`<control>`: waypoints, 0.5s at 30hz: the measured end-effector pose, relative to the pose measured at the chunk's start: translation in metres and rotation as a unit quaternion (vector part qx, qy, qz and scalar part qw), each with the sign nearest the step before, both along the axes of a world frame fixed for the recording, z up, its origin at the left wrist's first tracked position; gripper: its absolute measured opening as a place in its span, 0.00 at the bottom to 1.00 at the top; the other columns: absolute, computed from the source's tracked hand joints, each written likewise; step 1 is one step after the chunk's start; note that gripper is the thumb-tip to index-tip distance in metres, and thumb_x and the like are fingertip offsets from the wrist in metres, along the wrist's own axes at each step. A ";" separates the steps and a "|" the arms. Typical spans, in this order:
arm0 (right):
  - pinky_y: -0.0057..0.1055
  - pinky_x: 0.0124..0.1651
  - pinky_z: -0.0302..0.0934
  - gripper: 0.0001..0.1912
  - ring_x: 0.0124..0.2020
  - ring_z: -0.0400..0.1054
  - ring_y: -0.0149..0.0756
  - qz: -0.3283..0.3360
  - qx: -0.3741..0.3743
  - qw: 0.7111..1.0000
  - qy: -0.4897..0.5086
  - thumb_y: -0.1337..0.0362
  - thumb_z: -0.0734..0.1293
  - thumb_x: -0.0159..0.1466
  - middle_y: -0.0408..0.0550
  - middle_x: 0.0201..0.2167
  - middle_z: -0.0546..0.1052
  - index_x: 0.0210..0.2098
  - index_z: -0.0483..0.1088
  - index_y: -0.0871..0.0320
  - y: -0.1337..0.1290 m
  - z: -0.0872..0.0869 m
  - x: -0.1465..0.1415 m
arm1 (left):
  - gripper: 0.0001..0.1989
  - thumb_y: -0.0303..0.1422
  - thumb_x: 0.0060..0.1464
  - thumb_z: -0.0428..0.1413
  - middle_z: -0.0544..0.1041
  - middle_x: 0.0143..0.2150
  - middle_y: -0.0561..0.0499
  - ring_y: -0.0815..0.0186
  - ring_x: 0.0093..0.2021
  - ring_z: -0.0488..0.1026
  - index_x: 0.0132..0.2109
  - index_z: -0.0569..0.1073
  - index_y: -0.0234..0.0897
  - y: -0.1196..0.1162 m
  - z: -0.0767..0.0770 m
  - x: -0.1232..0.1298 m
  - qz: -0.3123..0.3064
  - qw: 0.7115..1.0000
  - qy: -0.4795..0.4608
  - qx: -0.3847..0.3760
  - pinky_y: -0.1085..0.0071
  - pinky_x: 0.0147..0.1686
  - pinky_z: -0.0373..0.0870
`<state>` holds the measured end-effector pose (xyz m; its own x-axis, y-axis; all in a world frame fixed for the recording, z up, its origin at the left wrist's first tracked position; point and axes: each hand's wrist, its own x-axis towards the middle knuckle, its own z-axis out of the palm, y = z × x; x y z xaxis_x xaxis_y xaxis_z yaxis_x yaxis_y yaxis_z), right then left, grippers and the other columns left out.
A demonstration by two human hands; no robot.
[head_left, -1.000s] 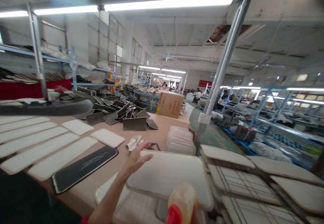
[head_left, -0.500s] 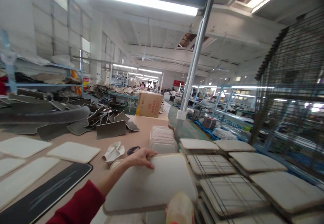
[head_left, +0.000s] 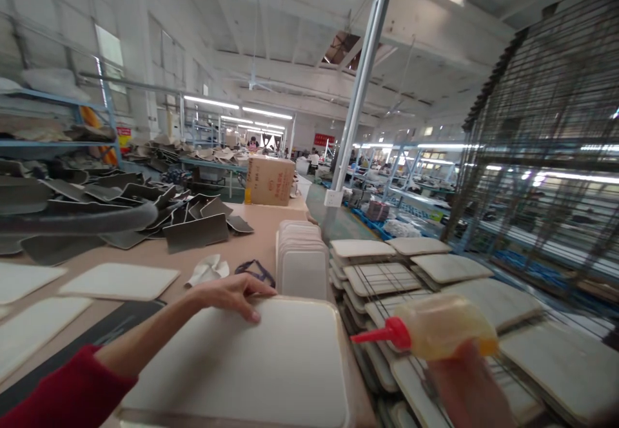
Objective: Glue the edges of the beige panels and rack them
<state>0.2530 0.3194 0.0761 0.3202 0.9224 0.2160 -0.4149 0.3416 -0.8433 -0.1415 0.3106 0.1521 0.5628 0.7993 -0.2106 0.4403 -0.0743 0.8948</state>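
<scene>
Head view: grips partly obscured

White panel (head_left: 271,370), lower centre, near edge cropped. Left hand (head_left: 235,294) at its far edge, fingers half-spread; grip cannot be determined. Lower right, blurred right hand (head_left: 467,379) closed around red-nozzled bottle (head_left: 442,321), fingertips hidden.

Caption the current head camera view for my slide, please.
Left hand at the far edge of a pale panel; right hand holding a bottle, its red nozzle pointing toward the panel.
</scene>
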 end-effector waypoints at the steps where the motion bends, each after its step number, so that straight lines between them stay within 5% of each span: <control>1: 0.33 0.41 0.66 0.21 0.39 0.69 0.38 0.005 -0.011 1.000 0.011 0.51 0.70 0.53 0.46 0.37 0.75 0.43 0.70 0.52 0.002 0.003 0.000 | 0.31 0.40 0.39 0.65 0.77 0.45 0.53 0.59 0.44 0.72 0.53 0.73 0.38 -0.002 0.003 0.000 -0.007 1.000 0.001 -0.008 0.74 0.40 0.66; 9: 0.33 0.35 0.67 0.20 0.32 0.70 0.38 0.051 -0.016 0.998 0.041 0.58 0.76 0.44 0.47 0.30 0.76 0.36 0.71 0.54 -0.001 0.015 -0.006 | 0.30 0.40 0.40 0.65 0.77 0.48 0.53 0.57 0.47 0.72 0.53 0.73 0.39 -0.007 0.011 -0.006 -0.047 0.998 -0.005 -0.029 0.73 0.44 0.66; 15: 0.29 0.30 0.67 0.31 0.27 0.70 0.37 0.032 -0.073 0.993 0.083 0.59 0.80 0.31 0.46 0.27 0.76 0.35 0.72 0.54 -0.011 0.029 -0.009 | 0.30 0.40 0.41 0.65 0.78 0.44 0.52 0.61 0.41 0.73 0.53 0.73 0.37 -0.007 0.020 -0.001 -0.055 0.997 -0.015 -0.057 0.77 0.36 0.67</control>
